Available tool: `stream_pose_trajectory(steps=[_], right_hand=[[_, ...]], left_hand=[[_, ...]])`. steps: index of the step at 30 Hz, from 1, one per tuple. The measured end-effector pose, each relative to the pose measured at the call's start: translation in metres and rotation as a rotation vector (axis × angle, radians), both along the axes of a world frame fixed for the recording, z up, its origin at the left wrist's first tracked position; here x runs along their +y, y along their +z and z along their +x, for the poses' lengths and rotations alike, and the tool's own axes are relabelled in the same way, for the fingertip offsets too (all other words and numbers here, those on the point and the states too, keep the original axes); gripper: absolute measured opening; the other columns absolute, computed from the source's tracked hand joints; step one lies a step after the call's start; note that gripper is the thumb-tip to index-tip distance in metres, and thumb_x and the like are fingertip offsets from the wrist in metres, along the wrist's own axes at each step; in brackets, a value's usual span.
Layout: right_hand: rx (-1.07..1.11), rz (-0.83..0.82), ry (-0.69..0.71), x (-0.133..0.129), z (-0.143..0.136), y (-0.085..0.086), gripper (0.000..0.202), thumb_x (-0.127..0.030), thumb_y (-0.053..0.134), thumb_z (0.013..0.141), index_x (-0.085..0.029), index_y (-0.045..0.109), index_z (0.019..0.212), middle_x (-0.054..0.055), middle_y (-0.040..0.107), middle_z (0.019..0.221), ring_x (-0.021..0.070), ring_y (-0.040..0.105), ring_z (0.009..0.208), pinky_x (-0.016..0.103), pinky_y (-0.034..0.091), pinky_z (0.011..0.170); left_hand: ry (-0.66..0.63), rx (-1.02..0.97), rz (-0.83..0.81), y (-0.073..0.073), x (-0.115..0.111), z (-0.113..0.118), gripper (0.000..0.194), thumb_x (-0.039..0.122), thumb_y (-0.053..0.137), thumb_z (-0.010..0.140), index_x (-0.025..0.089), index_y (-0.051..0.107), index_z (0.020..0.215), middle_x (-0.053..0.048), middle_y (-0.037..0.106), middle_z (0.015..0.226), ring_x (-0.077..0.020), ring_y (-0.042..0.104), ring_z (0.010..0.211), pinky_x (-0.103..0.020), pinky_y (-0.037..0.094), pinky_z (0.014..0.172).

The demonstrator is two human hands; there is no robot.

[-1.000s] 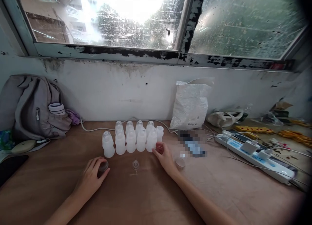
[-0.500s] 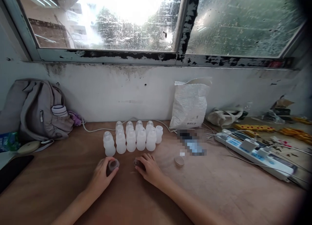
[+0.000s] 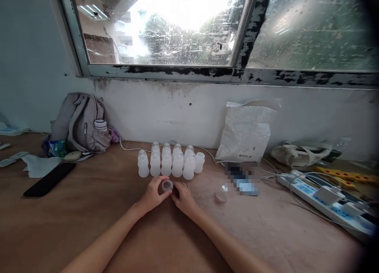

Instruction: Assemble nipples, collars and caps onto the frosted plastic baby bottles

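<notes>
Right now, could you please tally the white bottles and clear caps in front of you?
White bottles with tops: 9
White bottle without a top: 1
Clear caps: 2
Total: 12

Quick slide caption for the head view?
Left hand holds a small clear cap beside right hand, before white bottles.

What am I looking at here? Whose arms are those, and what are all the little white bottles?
The picture comes from a camera worn on a person's head, looking down, so the arms are that person's own. The left hand holds a small clear ring-shaped cap, and the right hand meets it there; what it holds is hidden. Behind them small white bottles stand in rows on a brown table. A loose cap lies to the right, near a white bag and a power strip. A grey backpack and a black phone lie on the left.
</notes>
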State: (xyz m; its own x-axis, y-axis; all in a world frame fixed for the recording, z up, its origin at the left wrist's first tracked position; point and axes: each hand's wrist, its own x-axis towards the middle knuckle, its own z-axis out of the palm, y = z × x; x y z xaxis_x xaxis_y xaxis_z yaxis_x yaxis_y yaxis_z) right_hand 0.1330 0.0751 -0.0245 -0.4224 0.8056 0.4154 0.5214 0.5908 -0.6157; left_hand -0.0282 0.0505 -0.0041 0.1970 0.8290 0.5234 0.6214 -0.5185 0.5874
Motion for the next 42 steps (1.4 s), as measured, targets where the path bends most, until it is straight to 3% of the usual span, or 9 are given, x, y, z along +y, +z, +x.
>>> stream_pose_trajectory(steps=[14,23,27,30,35,38,42], right_hand=[[0.293,-0.035,-0.177,0.002,0.004,0.0,0.022,-0.023,0.047,0.077,-0.014,0.06,0.092,0.007,0.067,0.081,0.0182,0.061,0.07,0.029,0.048,0.067],[0.374,-0.068,-0.17,0.006,0.005,-0.003,0.02,-0.023,0.05,0.073,-0.014,0.064,0.085,0.006,0.067,0.078,0.018,0.06,0.07,0.029,0.047,0.066],[0.394,-0.083,-0.161,0.005,0.006,-0.003,0.018,-0.023,0.051,0.072,-0.014,0.064,0.08,0.006,0.067,0.075,0.0183,0.059,0.065,0.03,0.047,0.063],[0.418,-0.089,-0.151,0.002,0.007,-0.001,0.018,-0.024,0.051,0.073,-0.014,0.064,0.079,0.006,0.066,0.075,0.0188,0.059,0.066,0.03,0.046,0.064],[0.48,-0.06,-0.114,-0.006,0.008,0.005,0.023,-0.029,0.048,0.078,-0.017,0.062,0.09,0.006,0.066,0.086,0.0192,0.059,0.077,0.03,0.045,0.07],[0.508,-0.062,-0.113,-0.007,0.009,0.004,0.022,-0.034,0.049,0.078,-0.017,0.06,0.087,0.005,0.065,0.081,0.0186,0.059,0.072,0.029,0.046,0.066],[0.547,-0.109,-0.138,-0.001,0.009,-0.004,0.024,-0.041,0.052,0.076,-0.017,0.056,0.074,0.003,0.062,0.065,0.0163,0.056,0.057,0.027,0.046,0.051]], left_hand=[[-0.027,0.052,0.011,-0.014,0.021,0.0,0.033,0.035,0.064,0.07,0.02,0.058,0.099,-0.005,0.061,0.097,-0.0226,0.053,0.093,-0.034,0.041,0.083],[-0.054,0.046,-0.044,-0.018,0.018,-0.003,0.042,0.039,0.069,0.062,0.02,0.06,0.098,-0.005,0.062,0.095,-0.0248,0.053,0.092,-0.035,0.04,0.081],[-0.06,-0.05,-0.063,-0.014,0.017,-0.003,0.018,0.035,0.059,0.074,0.02,0.065,0.082,-0.004,0.063,0.086,-0.0209,0.055,0.087,-0.032,0.04,0.081],[-0.025,-0.167,-0.093,-0.016,0.022,0.002,0.017,0.032,0.055,0.078,0.018,0.064,0.075,-0.003,0.063,0.08,-0.019,0.056,0.083,-0.031,0.042,0.08],[0.03,-0.393,-0.228,-0.025,0.031,0.027,0.023,0.031,0.048,0.086,0.013,0.056,0.096,-0.004,0.06,0.091,-0.0154,0.058,0.08,-0.034,0.048,0.072],[0.026,-0.509,-0.316,-0.028,0.029,0.041,0.026,0.031,0.048,0.086,0.013,0.052,0.105,-0.006,0.057,0.1,-0.0147,0.058,0.081,-0.033,0.05,0.069],[0.017,-0.606,-0.376,-0.028,0.023,0.043,0.029,0.035,0.046,0.086,0.012,0.052,0.103,-0.005,0.062,0.084,-0.0122,0.061,0.063,-0.025,0.05,0.054]])
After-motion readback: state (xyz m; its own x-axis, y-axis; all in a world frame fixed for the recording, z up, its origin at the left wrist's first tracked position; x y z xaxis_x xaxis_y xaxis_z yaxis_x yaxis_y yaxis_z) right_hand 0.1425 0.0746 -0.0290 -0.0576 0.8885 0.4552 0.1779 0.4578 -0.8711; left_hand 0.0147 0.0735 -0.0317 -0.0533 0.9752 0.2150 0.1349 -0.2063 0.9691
